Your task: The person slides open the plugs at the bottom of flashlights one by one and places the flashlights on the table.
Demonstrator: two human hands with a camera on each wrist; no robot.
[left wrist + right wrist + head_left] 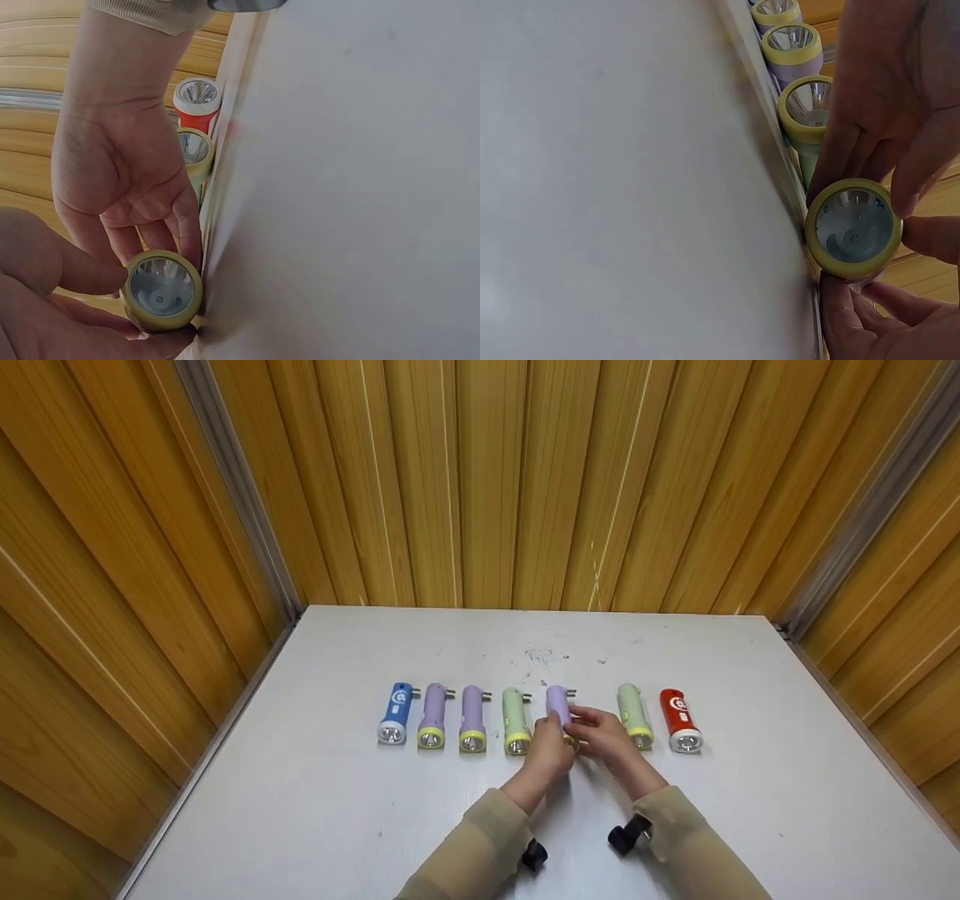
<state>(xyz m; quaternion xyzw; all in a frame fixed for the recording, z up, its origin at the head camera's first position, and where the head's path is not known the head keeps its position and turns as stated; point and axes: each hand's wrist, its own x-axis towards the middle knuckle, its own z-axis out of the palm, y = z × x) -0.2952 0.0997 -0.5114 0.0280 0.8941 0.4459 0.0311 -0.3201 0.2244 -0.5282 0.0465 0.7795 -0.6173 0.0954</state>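
Observation:
Both hands are on a purple flashlight (557, 700) with a yellow rim, lying on the table with its lens towards me and two metal prongs sticking out at its far end. My left hand (550, 748) grips it from the left, thumb along its top. From the right, my right hand (604, 733) holds it between thumb and fingers. In the right wrist view its round lens (855, 227) sits between the fingers of both hands. To the left lies a green flashlight (515, 712); another green flashlight (631, 709) lies to the right.
Further left in the row are two purple flashlights (433, 709) and a blue flashlight (397, 705). A red flashlight (679, 712) ends the row at the right. All lie on a white table (300, 810) enclosed by wood-patterned walls (487, 480).

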